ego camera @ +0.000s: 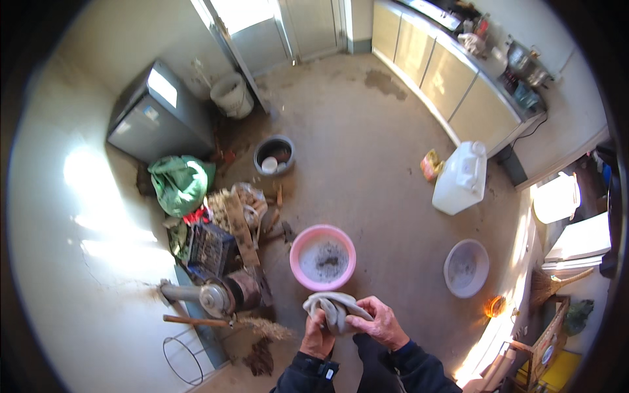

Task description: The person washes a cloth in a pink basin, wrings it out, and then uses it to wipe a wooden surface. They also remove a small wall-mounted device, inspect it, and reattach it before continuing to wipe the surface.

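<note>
A bunched grey cloth [336, 307] hangs between my two hands, a little nearer to me than the pink basin. My left hand [318, 336] grips its lower left part, with some fingers hidden by the folds. On the other side my right hand [378, 324] pinches the cloth's right edge between thumb and fingers. Just beyond them, the pink plastic basin [295, 255] stands on the floor. Whitish, sudsy-looking liquid with dark specks fills its middle.
To the left are a stove [241, 290], a crate [211, 250], scrap wood, a green sack [179, 184] and a dark tub [290, 147]. At right stand a pale basin [484, 275], a white jerrycan [457, 182] and an amber glass-like object [495, 306]. Cabinets [447, 73] line the far right wall.
</note>
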A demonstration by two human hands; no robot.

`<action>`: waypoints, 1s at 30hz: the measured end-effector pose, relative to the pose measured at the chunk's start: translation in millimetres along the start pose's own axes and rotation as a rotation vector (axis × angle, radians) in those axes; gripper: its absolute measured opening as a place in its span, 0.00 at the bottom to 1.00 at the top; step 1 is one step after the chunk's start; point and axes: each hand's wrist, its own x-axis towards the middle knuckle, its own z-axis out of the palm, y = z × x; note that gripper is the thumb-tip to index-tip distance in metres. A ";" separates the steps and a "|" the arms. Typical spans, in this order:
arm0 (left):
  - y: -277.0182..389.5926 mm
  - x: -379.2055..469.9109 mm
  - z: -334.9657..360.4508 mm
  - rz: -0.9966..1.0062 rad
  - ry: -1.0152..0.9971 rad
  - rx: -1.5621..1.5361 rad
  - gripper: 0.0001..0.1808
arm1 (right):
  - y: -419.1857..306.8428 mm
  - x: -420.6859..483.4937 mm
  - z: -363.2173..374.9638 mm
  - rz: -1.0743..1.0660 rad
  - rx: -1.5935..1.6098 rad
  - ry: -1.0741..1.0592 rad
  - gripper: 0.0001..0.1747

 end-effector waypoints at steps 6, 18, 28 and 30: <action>31.5 -26.6 74.9 -0.154 -0.177 0.357 0.26 | -42.6 -71.5 -49.8 -0.067 0.273 0.116 0.13; 17.2 -41.5 173.6 -0.392 -0.370 0.338 0.37 | -58.9 -169.4 -67.5 -0.368 0.626 0.472 0.12; 3.8 -73.0 255.8 0.026 -0.475 0.675 0.40 | -75.8 -204.2 -125.3 -0.298 0.045 0.868 0.14; 4.5 -82.0 276.6 0.076 -0.508 0.882 0.25 | -74.7 -205.4 -134.4 -0.475 -0.105 0.912 0.14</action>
